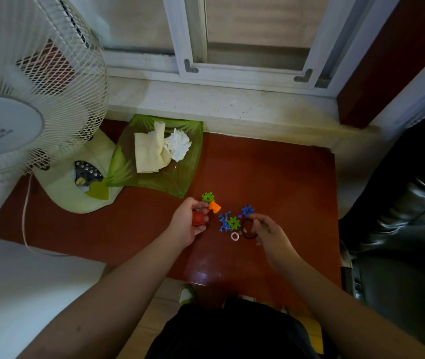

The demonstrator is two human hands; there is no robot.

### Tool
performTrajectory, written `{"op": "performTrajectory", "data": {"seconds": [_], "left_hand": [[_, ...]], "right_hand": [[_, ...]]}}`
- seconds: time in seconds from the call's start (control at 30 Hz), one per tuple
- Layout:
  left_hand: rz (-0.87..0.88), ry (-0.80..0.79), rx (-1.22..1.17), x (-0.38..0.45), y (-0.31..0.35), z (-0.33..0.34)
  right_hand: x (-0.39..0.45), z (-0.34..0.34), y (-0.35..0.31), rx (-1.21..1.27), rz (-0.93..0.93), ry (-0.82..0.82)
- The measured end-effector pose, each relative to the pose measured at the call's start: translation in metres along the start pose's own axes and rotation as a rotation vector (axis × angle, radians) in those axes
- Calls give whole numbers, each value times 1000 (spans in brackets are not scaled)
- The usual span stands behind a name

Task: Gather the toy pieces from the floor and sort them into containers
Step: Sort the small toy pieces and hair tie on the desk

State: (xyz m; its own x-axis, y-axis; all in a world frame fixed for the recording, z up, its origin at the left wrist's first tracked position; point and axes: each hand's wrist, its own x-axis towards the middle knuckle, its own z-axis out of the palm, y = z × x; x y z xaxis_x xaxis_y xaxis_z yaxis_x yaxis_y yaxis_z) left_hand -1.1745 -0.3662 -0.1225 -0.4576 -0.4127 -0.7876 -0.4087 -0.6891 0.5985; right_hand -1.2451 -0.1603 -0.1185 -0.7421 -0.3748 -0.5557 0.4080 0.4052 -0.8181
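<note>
Small toy pieces lie on the red floor. My left hand (189, 223) grips a red piece (198, 218) and pinches an orange piece (215, 207); a green gear piece (208, 197) lies just beyond its fingertips. My right hand (268, 233) has its fingers curled over a black ring (248, 229). A blue gear piece (247, 210) lies just beyond that hand. Between the hands lie a blue figure-like piece (223, 222), a second green gear piece (233, 223) and a small pink ring (235, 236).
A green glass dish (190, 161) with crumpled cloth and tissue sits on the floor beyond the toys. A pedestal fan (25, 104) and its base (81, 182) stand at left. A black leather seat (400, 216) is at right. Window sill and wall lie ahead.
</note>
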Motion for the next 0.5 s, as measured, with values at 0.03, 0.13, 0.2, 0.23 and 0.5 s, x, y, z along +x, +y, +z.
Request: {"op": "performTrajectory", "data": {"seconds": [0.03,0.13,0.2,0.23,0.5], "left_hand": [[-5,-7,-23,2,1,1],[27,36,102,4,1,7],[69,92,290,4,3,11],[63,106,319,4,4,13],[-69,-60,24,6,4,13]], "right_hand": [[0,0,-2,39,27,1],[0,-3,-5,164,105,0],[2,-6,-5,219,161,10],[3,-9,-5,251,182,12],[14,-18,-4,634,299,-37]]}}
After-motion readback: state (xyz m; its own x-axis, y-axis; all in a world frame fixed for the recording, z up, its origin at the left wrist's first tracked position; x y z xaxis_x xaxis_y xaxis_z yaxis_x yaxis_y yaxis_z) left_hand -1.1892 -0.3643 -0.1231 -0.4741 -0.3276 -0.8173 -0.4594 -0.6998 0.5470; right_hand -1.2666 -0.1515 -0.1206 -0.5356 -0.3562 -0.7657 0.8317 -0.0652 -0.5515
